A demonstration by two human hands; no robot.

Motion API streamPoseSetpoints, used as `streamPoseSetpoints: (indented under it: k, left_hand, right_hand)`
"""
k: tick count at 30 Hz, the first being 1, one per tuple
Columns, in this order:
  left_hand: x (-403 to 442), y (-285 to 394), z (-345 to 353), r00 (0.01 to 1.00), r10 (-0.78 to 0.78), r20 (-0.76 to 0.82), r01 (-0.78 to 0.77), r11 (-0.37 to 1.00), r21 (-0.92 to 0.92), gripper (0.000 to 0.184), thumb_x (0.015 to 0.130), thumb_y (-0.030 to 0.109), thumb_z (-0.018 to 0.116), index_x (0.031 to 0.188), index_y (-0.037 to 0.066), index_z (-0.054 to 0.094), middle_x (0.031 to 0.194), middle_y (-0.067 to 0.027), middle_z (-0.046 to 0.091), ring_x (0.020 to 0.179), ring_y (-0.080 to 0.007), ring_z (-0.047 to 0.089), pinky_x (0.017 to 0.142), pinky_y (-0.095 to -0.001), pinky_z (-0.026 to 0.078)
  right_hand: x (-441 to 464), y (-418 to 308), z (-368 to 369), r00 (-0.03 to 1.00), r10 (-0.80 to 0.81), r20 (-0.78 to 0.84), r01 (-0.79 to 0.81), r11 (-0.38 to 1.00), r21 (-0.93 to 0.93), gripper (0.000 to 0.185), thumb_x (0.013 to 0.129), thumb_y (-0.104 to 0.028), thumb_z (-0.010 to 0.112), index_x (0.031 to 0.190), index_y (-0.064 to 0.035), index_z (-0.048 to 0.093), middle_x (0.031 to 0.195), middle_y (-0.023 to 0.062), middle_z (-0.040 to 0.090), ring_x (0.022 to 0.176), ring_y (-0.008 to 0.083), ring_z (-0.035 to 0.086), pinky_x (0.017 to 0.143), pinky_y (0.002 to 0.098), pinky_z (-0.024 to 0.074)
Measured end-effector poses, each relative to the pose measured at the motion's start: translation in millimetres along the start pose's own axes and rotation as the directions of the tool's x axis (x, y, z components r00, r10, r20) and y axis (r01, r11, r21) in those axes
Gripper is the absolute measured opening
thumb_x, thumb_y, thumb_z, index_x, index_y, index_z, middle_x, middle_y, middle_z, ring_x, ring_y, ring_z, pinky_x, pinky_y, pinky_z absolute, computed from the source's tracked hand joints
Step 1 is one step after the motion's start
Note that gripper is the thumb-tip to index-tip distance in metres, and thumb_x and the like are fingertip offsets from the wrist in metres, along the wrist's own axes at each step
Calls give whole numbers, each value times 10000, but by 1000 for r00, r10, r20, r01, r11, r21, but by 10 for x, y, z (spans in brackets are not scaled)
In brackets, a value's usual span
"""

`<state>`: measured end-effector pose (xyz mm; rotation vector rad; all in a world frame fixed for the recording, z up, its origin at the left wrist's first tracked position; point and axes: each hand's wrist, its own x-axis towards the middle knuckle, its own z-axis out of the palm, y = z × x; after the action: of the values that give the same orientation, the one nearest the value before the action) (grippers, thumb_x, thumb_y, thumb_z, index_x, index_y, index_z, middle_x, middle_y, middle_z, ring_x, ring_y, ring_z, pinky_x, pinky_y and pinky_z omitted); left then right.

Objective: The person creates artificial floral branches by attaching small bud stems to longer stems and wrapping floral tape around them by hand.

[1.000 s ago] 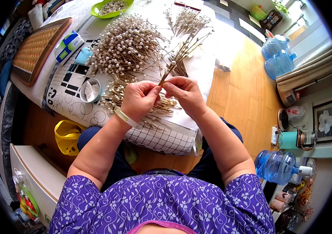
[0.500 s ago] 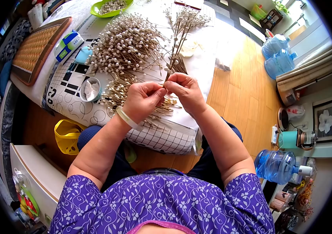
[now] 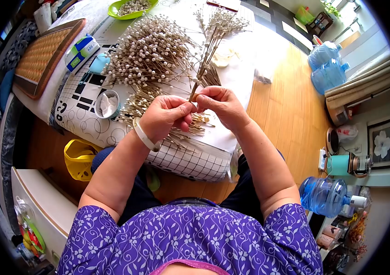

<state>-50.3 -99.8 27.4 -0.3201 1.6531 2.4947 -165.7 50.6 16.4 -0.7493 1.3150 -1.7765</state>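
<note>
My left hand (image 3: 165,117) pinches the lower end of a thin bundle of brown stems (image 3: 203,64) that points up and away over the table. My right hand (image 3: 220,105) is closed at the same spot, its thumb and forefinger on a small brownish strip against the stems. The fingertips of both hands nearly meet. A large heap of white-beaded stems (image 3: 151,50) lies beyond my left hand. Shorter pale stems (image 3: 140,103) lie beside and partly under that hand. Another bunch with small pale tips (image 3: 225,22) lies at the far side, partly behind the held bundle.
A clear cup (image 3: 108,104) with white material, a blue and green packet (image 3: 82,52) and a green bowl (image 3: 131,14) stand on the table (image 3: 112,133). A yellow basket (image 3: 79,159) is at the lower left. Blue water bottles (image 3: 325,196) are at the right.
The held bundle has swung from leaning right to more upright. My right hand has shifted slightly right and turned at the stems. My left wrist has turned a little.
</note>
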Motion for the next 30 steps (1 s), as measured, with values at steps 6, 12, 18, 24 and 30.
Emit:
streamPoseSetpoints:
  k: [6, 12, 18, 24, 30]
  left_hand:
    - [16, -19, 48, 997, 28, -72, -25, 998, 50, 160, 840, 148, 571, 842, -5, 617, 636, -37, 589, 508, -77, 547, 496, -197, 486]
    - [46, -59, 49, 995, 76, -64, -72, 995, 67, 148, 816, 162, 611, 814, 14, 625, 640, -39, 599, 524, -75, 555, 494, -191, 470]
    - [42, -41, 48, 995, 97, -23, -94, 989, 115, 151, 812, 159, 616, 824, 8, 618, 661, -47, 602, 546, -81, 563, 513, -199, 476]
    - [24, -12, 48, 993, 116, 0, -116, 990, 84, 143, 843, 124, 563, 851, -12, 607, 663, -41, 589, 564, -85, 562, 534, -212, 494]
    - [-35, 62, -42, 993, 87, -77, -81, 994, 74, 139, 840, 115, 562, 840, -15, 611, 611, -32, 570, 511, -76, 541, 480, -196, 490]
  right_hand:
    - [-8, 18, 19, 999, -54, 4, 55, 996, -71, 138, 816, -122, 606, 852, 11, 604, 760, 35, 597, 708, 93, 556, 659, 222, 460]
    - [1, 28, 47, 993, -114, -27, 107, 973, -203, 128, 812, -96, 593, 836, 29, 604, 764, 47, 603, 707, 88, 549, 660, 222, 459]
    - [3, 36, 52, 996, -80, -47, 72, 987, -144, 136, 815, -94, 569, 829, 37, 601, 794, 68, 616, 713, 92, 554, 665, 225, 463]
    - [7, -1, -21, 1000, -14, 13, 15, 995, -96, 182, 832, -140, 574, 863, 39, 590, 800, 74, 617, 720, 105, 568, 673, 235, 471]
    - [11, -12, -323, 977, 181, 111, -145, 950, -277, 192, 822, -156, 604, 904, 18, 597, 791, 39, 617, 702, 88, 566, 627, 226, 477]
